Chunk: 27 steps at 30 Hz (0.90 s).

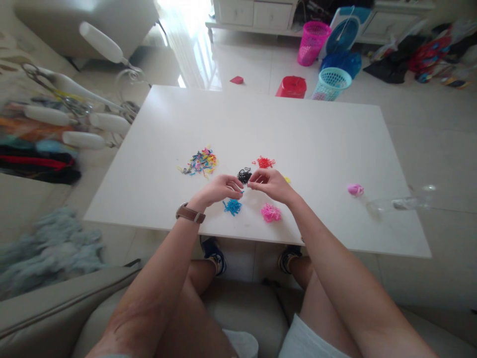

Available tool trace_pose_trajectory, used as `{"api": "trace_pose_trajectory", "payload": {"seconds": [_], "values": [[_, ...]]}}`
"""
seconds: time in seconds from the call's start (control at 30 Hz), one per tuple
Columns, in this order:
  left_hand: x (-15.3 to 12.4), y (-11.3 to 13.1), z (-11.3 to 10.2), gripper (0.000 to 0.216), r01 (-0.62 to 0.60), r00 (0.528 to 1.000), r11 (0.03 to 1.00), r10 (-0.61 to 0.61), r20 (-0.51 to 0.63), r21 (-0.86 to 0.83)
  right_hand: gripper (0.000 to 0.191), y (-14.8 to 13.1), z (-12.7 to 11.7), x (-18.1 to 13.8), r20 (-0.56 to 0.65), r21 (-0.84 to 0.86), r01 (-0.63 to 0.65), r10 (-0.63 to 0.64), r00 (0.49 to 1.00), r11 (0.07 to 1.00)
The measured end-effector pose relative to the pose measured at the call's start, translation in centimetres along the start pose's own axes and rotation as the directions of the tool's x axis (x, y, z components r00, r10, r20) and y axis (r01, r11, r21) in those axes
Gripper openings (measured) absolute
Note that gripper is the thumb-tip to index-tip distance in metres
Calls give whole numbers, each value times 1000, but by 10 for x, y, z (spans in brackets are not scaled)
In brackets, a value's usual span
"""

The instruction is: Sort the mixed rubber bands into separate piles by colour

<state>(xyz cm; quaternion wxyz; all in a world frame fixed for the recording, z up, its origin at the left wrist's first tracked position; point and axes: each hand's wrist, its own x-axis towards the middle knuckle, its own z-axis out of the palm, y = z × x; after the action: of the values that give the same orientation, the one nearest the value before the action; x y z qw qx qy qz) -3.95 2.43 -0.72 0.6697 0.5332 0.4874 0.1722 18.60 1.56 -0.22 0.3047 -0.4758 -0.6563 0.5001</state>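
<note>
On the white table (320, 134) lie piles of small rubber bands sorted by colour. My left hand (225, 188), with a brown-strapped watch at its wrist, is pinched above the blue rubber bands (233, 206); a bit of blue shows at its fingertips. Opposite it, my right hand (271, 184) has its fingers curled together beside the black rubber bands (244, 175); what they hold is too small to make out. Pink rubber bands (271, 213) lie below that hand and red ones (265, 162) beyond it. Yellow bands (286, 179) are mostly hidden behind it.
A mixed-colour pile of rubber bands (203, 162) lies left of my hands. Toward the right edge are a pink object (355, 190) and a clear bottle-like item (400, 203). Baskets (332, 82) and a red bin (291, 87) stand beyond the table; a white metal rack (85, 99) is at left.
</note>
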Motion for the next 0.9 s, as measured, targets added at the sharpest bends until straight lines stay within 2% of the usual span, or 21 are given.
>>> {"api": "trace_pose_trajectory", "payload": {"seconds": [0.13, 0.3, 0.43, 0.6, 0.7, 0.77, 0.8, 0.9], "values": [[0, -10, -9, 24, 49, 998, 936, -61, 23, 350, 24, -1, -2, 0, -37, -85, -25, 22, 999, 996], [-6, -18, -7, 24, 40, 997, 832, -67, 28, 553, 20, 1, -1, 0, -26, -128, -32, 29, 999, 991], [-13, -16, -4, 19, 31, 997, 806, 20, -79, 591, 16, 3, 0, 0, -4, -141, -39, 39, 999, 989], [-15, -13, -8, 9, 58, 997, 872, -27, -70, 486, 16, 5, 1, 0, -8, -179, -54, 54, 999, 982], [-12, -16, -19, 9, 81, 985, 866, 5, -170, 494, 18, 5, 2, 0, -3, -189, -62, 63, 998, 980], [-8, -21, -33, 11, 103, 943, 854, 79, -323, 509, 18, 5, 2, -1, -2, -192, -74, 75, 997, 979], [-6, -24, -41, 11, 121, 894, 848, 133, -428, 516, 18, 5, 2, -1, -4, -192, -79, 80, 997, 978], [1, -38, -71, 15, 190, 678, 853, 244, -694, 486, 17, 4, 1, -2, -8, -196, -85, 85, 996, 977]]}}
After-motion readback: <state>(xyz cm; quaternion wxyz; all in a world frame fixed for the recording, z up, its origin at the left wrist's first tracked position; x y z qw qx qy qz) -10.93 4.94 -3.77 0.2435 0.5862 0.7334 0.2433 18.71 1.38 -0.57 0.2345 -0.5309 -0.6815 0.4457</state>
